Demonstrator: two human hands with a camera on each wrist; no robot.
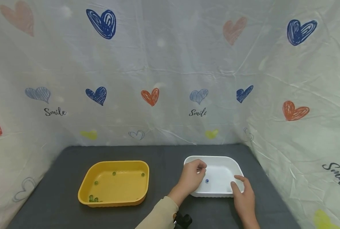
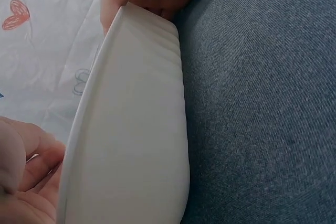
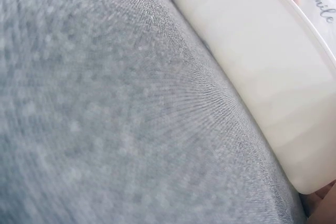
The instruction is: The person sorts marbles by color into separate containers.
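A white plastic tray (image 1: 216,194) stands on the right of the dark table, with a small blue bead (image 1: 207,181) on its floor. Over the tray's left end hovers my left hand (image 1: 190,176), its fingers bent toward the thumb; whether a small thing lies between the tips is hidden. In the left wrist view the fingers (image 2: 39,153) of that hand show behind the tray rim. My right hand (image 1: 244,200) holds the tray's right end, thumb and fingers either side of the wall. The right wrist view shows mostly table cloth and the tray's outer wall (image 3: 262,61).
To the left stands a yellow tray (image 1: 115,204) with several green beads (image 1: 96,183) scattered inside, some gathered in its near left corner. Dark cloth (image 1: 165,178) covers the table between the trays. A curtain (image 1: 170,70) with printed hearts hangs behind and at the sides.
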